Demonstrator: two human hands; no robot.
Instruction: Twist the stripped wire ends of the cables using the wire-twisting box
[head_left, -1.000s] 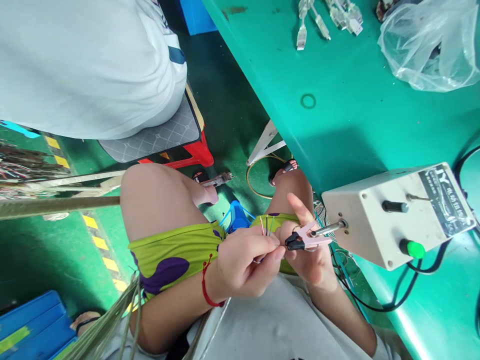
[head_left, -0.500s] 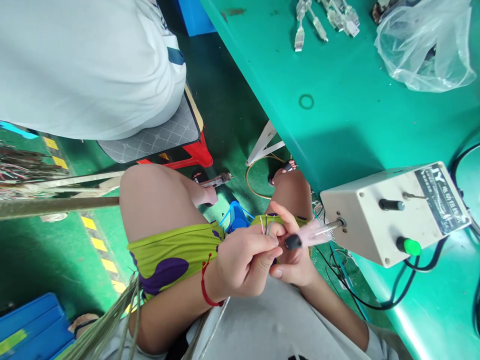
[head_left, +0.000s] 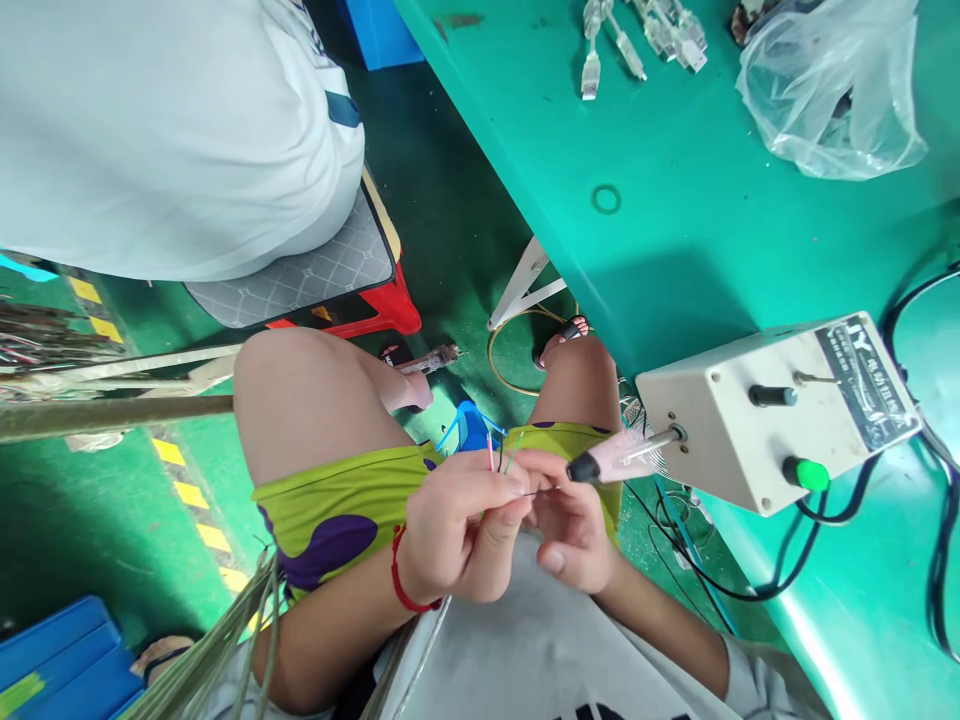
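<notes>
My left hand, with a red string bracelet on its wrist, is closed in a pinch on a cable end. Thin coloured wires, reddish, black and green, fan upward from behind its fingers. One dark fine wire sticks out of the pinch toward the other hand. My right hand is close beside it, fingers loosely curled and thumb apart, gripping nothing I can see. Just above it is the black tip of a pinkish sleeved shaft that comes out of a beige machine box.
The box, with a green knob, stands on a green table. Clear-plugged USB cables and a plastic bag lie farther back. A person in a white shirt sits at left on a red stool. Cable bundles hang at lower left.
Both hands have moved slightly left, away from the shaft's tip. A dark wire now shows between them. The blurred sleeve on the shaft now looks sharp.
</notes>
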